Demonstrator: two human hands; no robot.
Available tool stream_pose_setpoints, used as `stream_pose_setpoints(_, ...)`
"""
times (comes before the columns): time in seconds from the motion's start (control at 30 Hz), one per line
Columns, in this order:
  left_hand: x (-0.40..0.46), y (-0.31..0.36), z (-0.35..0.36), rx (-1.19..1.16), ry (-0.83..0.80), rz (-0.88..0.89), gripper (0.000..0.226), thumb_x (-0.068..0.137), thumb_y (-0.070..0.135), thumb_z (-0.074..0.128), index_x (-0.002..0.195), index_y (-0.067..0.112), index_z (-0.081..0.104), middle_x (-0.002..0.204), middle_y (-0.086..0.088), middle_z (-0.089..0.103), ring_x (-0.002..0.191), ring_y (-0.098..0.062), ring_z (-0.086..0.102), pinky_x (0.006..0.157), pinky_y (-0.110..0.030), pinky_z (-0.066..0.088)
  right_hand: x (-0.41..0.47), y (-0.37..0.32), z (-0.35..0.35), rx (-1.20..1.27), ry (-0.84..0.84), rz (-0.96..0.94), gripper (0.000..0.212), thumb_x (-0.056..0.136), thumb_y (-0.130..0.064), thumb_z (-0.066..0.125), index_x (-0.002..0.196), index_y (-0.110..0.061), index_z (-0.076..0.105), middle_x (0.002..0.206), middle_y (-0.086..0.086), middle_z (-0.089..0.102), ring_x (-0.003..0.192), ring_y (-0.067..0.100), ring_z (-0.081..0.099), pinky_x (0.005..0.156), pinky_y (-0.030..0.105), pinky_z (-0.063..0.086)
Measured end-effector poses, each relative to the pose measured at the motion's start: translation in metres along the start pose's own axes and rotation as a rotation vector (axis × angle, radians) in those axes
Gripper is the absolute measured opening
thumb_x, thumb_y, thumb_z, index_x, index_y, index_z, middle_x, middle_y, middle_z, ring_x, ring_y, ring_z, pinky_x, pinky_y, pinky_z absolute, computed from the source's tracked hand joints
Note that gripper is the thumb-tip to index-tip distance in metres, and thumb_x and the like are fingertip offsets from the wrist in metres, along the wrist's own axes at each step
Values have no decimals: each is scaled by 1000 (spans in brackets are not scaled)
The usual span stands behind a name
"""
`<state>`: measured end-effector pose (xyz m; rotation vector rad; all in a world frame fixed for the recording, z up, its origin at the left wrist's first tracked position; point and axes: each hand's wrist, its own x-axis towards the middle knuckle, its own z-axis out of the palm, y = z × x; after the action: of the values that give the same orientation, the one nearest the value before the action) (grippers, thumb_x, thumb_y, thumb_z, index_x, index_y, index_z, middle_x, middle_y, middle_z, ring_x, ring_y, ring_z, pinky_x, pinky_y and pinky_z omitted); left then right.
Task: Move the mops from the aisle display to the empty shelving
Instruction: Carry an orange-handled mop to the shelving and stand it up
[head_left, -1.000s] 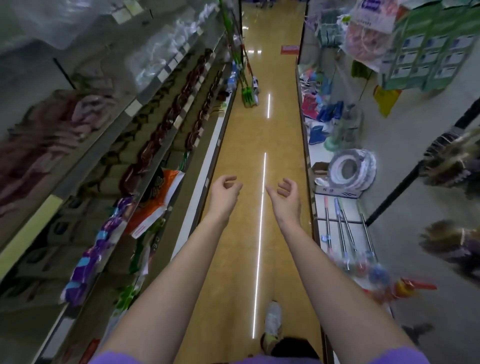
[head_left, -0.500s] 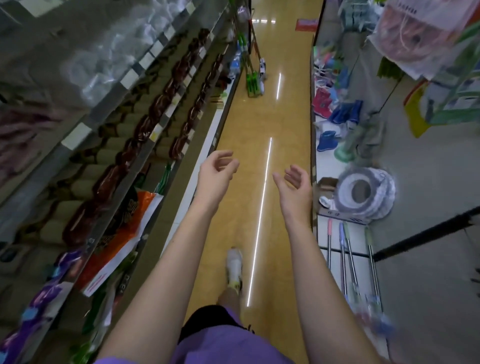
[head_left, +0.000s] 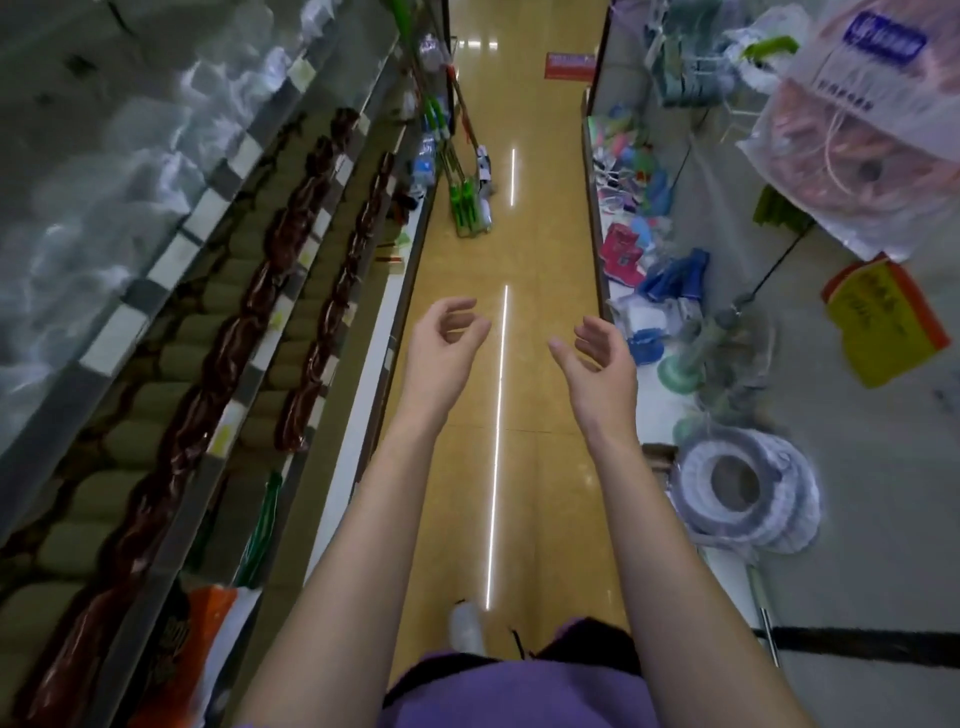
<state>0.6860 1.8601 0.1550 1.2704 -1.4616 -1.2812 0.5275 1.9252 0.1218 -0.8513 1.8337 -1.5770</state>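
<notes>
Left hand (head_left: 445, 338): raised over aisle floor (head_left: 540, 270), fingers loosely curled, holding nothing.
Right hand (head_left: 597, 361): likewise, empty.
Mops (head_left: 467, 202): far ahead, leaning against left shelving (head_left: 228, 332), well apart from both hands.

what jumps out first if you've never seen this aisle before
Two bare hands, left hand and right hand, reach forward empty over the glossy tan floor. Far ahead, green mops lean against the left shelving. A coiled hose sits low on the right.
</notes>
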Motion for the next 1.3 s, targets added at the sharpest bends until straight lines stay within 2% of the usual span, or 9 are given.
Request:
stream_pose_setpoints(0.13,84,10,18,36,1,40,34,96,28,69,128,21,64,113,4,69,106,-9,64,93,-34,56,82,2,21,-32,6,-12,54,87,-33,76,136,-22,55,129,-9,61,119,3,56,99,23,46)
stream_pose_setpoints(0.23,152,9,47,80,-5,60,39,97,27,68,134,21,59,114,6,67,103,-5,63,83,-20,51,157,10,37,-28,-4,6,55,87,-34,77,136,-21,55,129,-8,60,119,4,55,103,27,46)
stream_pose_setpoints(0.47,349,8,128,244,-14,58,46,99,32,63,143,24,52,116,10,64,103,-3,62,73,-7,47,385,16,74,5,-53,69,58,87,-39,75,138,-21,52,136,-5,58,125,10,52,108,34,44)
stream_pose_setpoints(0.63,459,36,164,250,55,31,41,100,32,61,139,23,55,112,9,64,103,-3,62,81,-19,51,502,-4,86,30,-72,58,58,89,-39,73,139,-20,52,134,-6,57,123,9,51,105,31,43)
stream_pose_setpoints(0.77,533,50,189,248,57,54,37,101,32,61,136,22,59,110,12,66,103,-3,63,83,-19,51,579,-12,99,33,-77,76,62,88,-39,74,141,-20,49,134,-8,56,122,9,52,103,30,44)
stream_pose_setpoints(0.9,609,50,203,244,71,72,29,101,31,60,127,20,65,110,7,70,104,-8,66,91,-30,56,647,-7,121,21,-94,85,65,88,-36,75,143,-21,45,133,-7,54,119,11,54,101,30,46)
stream_pose_setpoints(1.1,746,46,223,227,85,98,16,100,27,61,114,23,70,101,12,70,97,-1,65,83,-18,51,774,4,178,-23,-109,46,65,88,-35,75,144,-21,46,136,-5,55,120,10,54,99,26,46)
stream_pose_setpoints(1.23,867,49,236,201,92,108,21,99,25,62,117,18,70,104,9,70,100,-4,65,88,-23,53,878,-4,230,-67,-154,11,66,88,-34,76,145,-21,46,138,-4,54,121,11,54,96,24,44)
stream_pose_setpoints(1.3,932,57,239,173,92,73,23,99,26,62,119,18,68,105,8,70,101,-6,65,88,-24,54,933,-14,254,-78,-138,39,66,87,-36,76,144,-20,47,137,-4,55,121,12,54,96,26,46)
